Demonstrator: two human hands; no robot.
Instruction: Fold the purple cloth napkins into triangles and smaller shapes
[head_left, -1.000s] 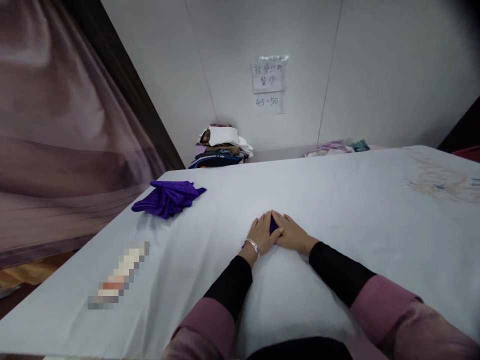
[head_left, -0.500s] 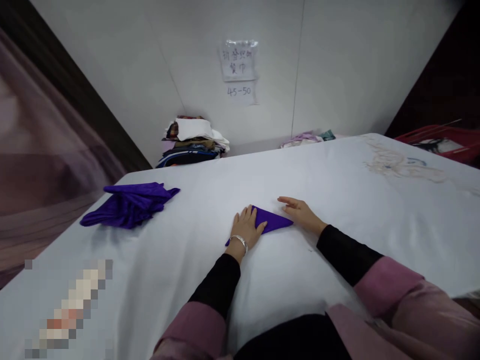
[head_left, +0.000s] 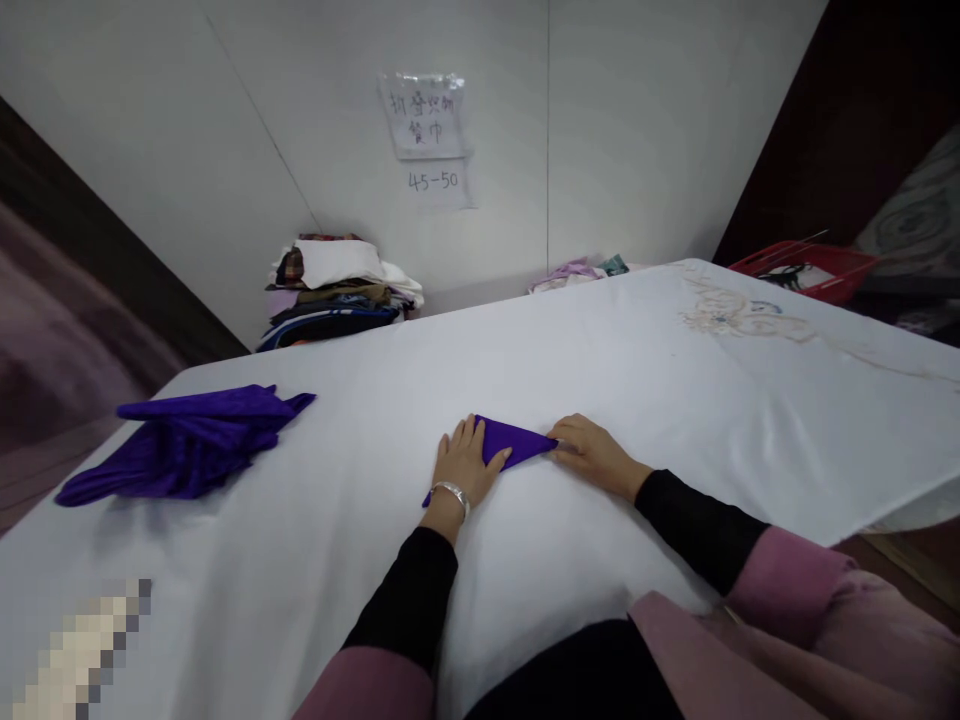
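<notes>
Napkin [head_left: 517, 440] now under both hands [head_left: 466, 462] [head_left: 594, 456]

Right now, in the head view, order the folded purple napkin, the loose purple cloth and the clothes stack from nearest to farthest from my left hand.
1. Folded purple napkin: under the left hand.
2. Loose purple cloth: left on the table.
3. Clothes stack: behind the table, by the wall.

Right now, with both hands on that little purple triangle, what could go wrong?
The folded purple cloth looks slick; if the left hand lifts, the fold may spring open.
The right hand touches only its tip, so a pull there might skew the triangle.
The white table cover could bunch under pressing hands.
</notes>
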